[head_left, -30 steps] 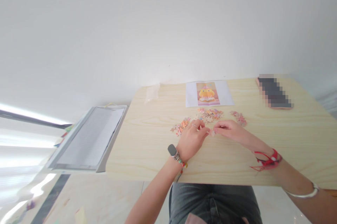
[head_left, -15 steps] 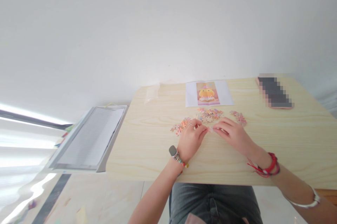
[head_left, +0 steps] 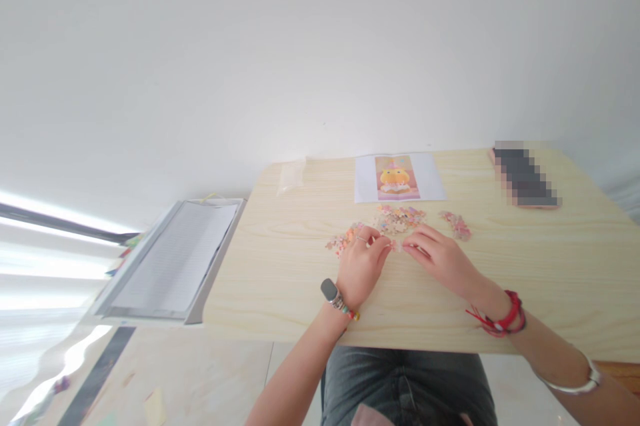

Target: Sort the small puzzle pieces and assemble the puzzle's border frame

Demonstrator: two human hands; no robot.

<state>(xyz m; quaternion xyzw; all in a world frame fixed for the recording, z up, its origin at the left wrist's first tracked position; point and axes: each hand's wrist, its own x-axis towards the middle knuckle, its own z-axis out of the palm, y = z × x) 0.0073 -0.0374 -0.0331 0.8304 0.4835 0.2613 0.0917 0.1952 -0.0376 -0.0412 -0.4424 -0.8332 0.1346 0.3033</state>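
Between my fingertips, just above the wooden table [head_left: 280, 279], are small pink jigsaw puzzle pieces [head_left: 396, 246]. My left hand [head_left: 363, 263] pinches them from the left, wearing a ring and a watch. From the right, my right hand [head_left: 440, 258] pinches at their other side, its thumb and forefinger pressed together. Loose puzzle pieces lie in three piles: an orange and pink one [head_left: 337, 241] partly behind my left hand, a mixed one [head_left: 400, 218] beyond both hands, and a pinkish one [head_left: 456, 225] to the right.
A printed sheet [head_left: 430, 176] with a yellow cartoon figure lies behind the piles. A clear plastic bag [head_left: 291, 176] rests at the back left. At the back right is a blurred dark phone [head_left: 525, 178]. Left of the table stands a white box [head_left: 195, 306] with papers.
My right hand has shifted slightly left, nearer to my left hand. Both hands still pinch at the pieces, and the whole view has moved a little.
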